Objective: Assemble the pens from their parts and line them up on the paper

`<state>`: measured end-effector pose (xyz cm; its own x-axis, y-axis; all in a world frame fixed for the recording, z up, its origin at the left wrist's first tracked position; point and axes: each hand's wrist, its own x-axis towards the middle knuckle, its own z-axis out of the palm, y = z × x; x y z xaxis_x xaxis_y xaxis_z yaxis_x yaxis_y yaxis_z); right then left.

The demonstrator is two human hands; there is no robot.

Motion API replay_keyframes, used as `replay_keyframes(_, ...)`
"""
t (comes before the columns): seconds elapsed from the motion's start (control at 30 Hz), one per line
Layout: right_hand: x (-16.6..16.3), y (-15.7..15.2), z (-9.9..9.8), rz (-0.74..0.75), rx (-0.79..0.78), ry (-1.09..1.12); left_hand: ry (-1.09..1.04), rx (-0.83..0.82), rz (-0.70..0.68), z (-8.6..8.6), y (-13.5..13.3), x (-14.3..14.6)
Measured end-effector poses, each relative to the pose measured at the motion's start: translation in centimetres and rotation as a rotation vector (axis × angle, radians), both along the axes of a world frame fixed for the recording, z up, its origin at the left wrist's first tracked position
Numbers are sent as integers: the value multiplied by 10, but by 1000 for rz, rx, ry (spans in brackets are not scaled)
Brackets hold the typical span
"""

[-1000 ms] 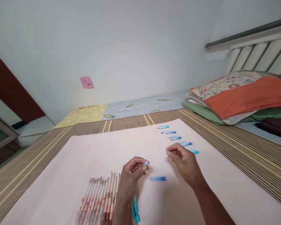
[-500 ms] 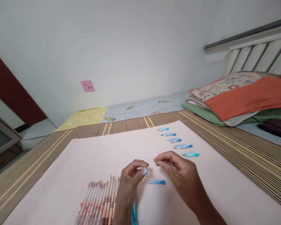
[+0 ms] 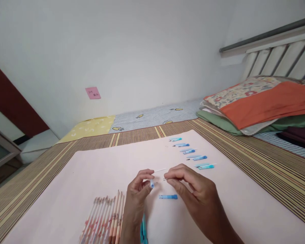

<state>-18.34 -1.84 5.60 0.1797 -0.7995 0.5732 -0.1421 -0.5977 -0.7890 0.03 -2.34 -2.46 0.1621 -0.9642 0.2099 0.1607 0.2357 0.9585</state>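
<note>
The left hand (image 3: 138, 189) pinches a small blue tip (image 3: 151, 183) between thumb and finger, open end turned toward the other hand. At its 3 o'clock, just beside it, the right hand (image 3: 190, 186) pinches a thin refill (image 3: 165, 179), point aimed at the tip so they line up. A blue cap (image 3: 168, 196) lies at 5 o'clock. Pen barrels (image 3: 106, 220) wait at 8 o'clock, and blue pieces (image 3: 190, 151) sit in a row at 1 o'clock on the pink sheet (image 3: 244, 203).

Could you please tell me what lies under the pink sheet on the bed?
A striped mat shows around the pink sheet; what lies beneath its middle is covered.
</note>
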Motion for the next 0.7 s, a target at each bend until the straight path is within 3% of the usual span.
replay_keyframes(0.37,-1,-1,0,-32,-14,34,0,-9,7,-2,0,0)
replay_keyframes(0.47,-3,-21,-24,-64,55,133,-1,-17,11,-2,0,0)
replay_keyframes(0.6,-5,-52,-76,-147,312,449,-16,-27,21,0,0,0)
replay_keyframes(0.7,-6,-66,-105,-207,384,583,-21,-30,10,1,0,0)
